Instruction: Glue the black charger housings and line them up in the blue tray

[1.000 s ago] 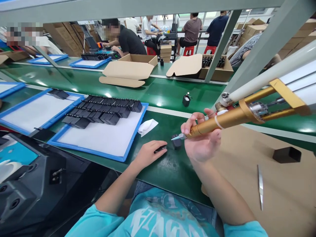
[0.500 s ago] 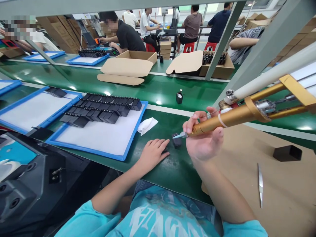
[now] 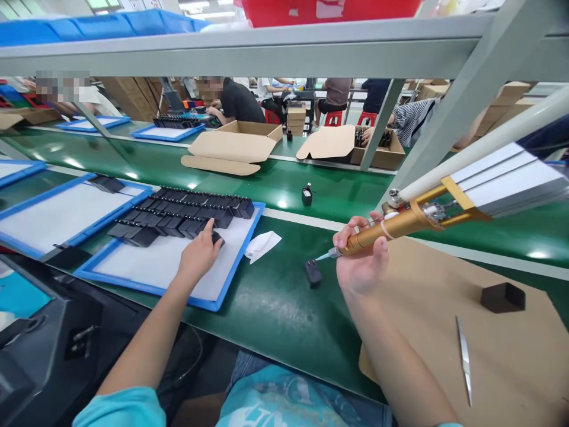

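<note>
My left hand (image 3: 198, 254) is over the blue-rimmed tray (image 3: 207, 303), its fingers closed on a small black box-shaped piece (image 3: 217, 238) that they partly cover. Just beyond it, several rows of similar black pieces (image 3: 169, 213) stand on the tray's white lining. My right hand (image 3: 362, 261) is wrapped round a gold dispensing gun (image 3: 402, 222) with a pale blue needle tip (image 3: 323, 257). That tip points left, close to a single black box-shaped piece (image 3: 313, 274) on the green table; whether they touch I cannot tell.
Right of my right arm, a cardboard sheet (image 3: 413, 308) carries metal tweezers (image 3: 463, 359) and a black hollow housing (image 3: 503, 298). A crumpled white tissue (image 3: 262, 245) lies beside the tray. One black piece (image 3: 306, 194) stands on the green belt. Above runs a grey shelf beam (image 3: 249, 59). Co-workers sit beyond.
My left hand has moved left from the table to the tray, carrying a black piece. My right hand still holds the dispensing gun near the other piece. The view has tilted up.
</note>
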`<action>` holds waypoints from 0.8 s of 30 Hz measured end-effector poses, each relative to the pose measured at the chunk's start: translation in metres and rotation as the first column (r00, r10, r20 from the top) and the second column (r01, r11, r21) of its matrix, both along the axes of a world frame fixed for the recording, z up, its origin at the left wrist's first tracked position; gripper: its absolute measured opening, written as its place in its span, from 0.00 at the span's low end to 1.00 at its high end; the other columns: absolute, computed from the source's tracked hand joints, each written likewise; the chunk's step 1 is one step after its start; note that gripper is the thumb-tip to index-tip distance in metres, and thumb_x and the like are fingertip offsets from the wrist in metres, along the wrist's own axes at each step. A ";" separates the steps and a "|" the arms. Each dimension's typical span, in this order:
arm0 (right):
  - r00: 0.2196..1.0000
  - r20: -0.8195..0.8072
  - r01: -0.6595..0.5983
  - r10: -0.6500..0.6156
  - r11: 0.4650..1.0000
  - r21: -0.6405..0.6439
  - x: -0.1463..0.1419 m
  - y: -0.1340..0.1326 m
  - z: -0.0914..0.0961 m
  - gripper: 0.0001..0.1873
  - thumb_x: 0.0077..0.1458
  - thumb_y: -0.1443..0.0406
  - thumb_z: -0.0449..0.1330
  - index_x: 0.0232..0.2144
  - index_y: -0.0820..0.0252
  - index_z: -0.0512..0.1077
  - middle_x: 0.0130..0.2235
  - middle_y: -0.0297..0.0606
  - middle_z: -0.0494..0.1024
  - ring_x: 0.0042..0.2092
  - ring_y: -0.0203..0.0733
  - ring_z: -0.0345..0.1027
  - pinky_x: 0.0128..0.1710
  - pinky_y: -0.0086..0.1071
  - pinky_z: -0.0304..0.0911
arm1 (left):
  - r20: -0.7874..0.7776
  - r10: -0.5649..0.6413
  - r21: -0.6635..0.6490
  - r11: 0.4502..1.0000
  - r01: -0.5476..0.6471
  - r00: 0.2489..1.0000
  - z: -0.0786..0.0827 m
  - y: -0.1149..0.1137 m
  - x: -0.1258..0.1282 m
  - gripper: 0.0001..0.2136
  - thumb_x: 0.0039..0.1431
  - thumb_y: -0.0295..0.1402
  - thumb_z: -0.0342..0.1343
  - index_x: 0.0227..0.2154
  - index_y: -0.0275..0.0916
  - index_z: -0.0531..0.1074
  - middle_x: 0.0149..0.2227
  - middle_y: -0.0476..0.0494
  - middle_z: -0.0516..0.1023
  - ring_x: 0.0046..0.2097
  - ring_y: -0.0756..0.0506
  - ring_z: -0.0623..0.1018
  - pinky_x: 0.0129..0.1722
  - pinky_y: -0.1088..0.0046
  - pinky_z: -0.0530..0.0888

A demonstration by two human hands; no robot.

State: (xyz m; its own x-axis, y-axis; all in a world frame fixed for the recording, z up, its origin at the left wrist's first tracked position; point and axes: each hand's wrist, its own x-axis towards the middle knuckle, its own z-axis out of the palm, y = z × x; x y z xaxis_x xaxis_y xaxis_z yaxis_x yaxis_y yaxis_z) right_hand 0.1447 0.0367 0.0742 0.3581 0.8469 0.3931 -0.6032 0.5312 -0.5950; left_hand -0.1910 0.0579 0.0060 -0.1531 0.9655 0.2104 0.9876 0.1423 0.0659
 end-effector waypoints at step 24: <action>1.000 -0.023 -0.013 0.013 1.000 0.006 0.004 0.006 -0.004 0.19 0.51 0.53 0.60 0.44 0.51 0.67 0.35 0.29 0.71 0.23 0.28 0.64 0.26 0.29 0.61 | 0.520 -0.284 0.033 0.949 0.313 0.806 0.022 0.209 0.147 0.35 0.51 0.32 0.65 0.59 0.28 0.56 0.56 0.25 0.70 0.53 0.38 0.75 0.55 0.62 0.69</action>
State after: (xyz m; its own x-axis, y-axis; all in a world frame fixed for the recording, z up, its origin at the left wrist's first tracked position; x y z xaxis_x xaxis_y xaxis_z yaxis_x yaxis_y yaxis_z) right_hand 0.1482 0.0424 0.0706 0.3563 0.8492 0.3898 -0.6234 0.5268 -0.5778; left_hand -0.0445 0.2667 0.0277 0.0729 0.9886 0.1315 0.8070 -0.1360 0.5746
